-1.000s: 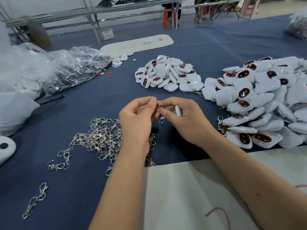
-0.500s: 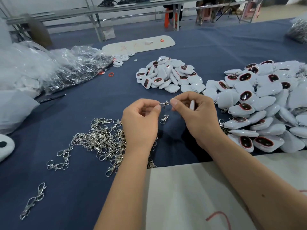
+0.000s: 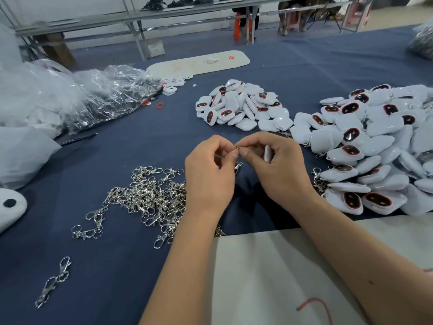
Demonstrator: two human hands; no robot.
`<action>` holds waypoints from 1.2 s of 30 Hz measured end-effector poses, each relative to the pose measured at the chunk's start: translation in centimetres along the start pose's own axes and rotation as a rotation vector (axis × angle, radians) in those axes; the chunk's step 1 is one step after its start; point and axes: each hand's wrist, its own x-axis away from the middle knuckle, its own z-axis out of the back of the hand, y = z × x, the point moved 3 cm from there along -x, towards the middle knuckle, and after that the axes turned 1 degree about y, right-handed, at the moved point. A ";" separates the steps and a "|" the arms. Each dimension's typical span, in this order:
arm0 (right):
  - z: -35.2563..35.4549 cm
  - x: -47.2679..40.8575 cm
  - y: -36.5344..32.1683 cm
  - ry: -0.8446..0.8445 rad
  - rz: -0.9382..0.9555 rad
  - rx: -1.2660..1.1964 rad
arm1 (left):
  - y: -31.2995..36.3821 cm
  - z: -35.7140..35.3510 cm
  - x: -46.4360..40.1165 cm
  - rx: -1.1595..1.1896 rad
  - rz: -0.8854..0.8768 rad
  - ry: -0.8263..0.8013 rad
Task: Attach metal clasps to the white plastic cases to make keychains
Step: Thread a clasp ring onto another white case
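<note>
Threading small silver metal clasp (image 3: 237, 158) onto flat white plastic case (image 3: 267, 153).
Left hand (image 3: 208, 177) pinching clasp, right hand (image 3: 278, 170) gripping case; could slip, being tiny.

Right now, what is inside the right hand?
The right hand holds a white plastic case edge-on between curled fingers, only its rim showing. Its fingertips meet the left hand at a metal clasp; the joint itself is hidden.

White plastic cases (image 3: 243, 106) with dark, red-rimmed windows; silver metal clasps (image 3: 150, 195); navy blue tablecloth (image 3: 112, 266); small red ring (image 3: 160, 105).
</note>
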 end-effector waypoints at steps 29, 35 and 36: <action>0.0 -0.5 0.1 -0.180 -0.115 -0.385 | 0.7 0.2 -0.1 0.290 -0.034 -0.119; 0.2 -0.5 0.1 -0.214 -0.151 -0.428 | 0.9 0.2 0.0 0.282 -0.050 -0.110; 0.2 -0.5 0.0 -0.218 -0.152 -0.427 | 0.9 0.2 -0.1 0.277 -0.052 -0.110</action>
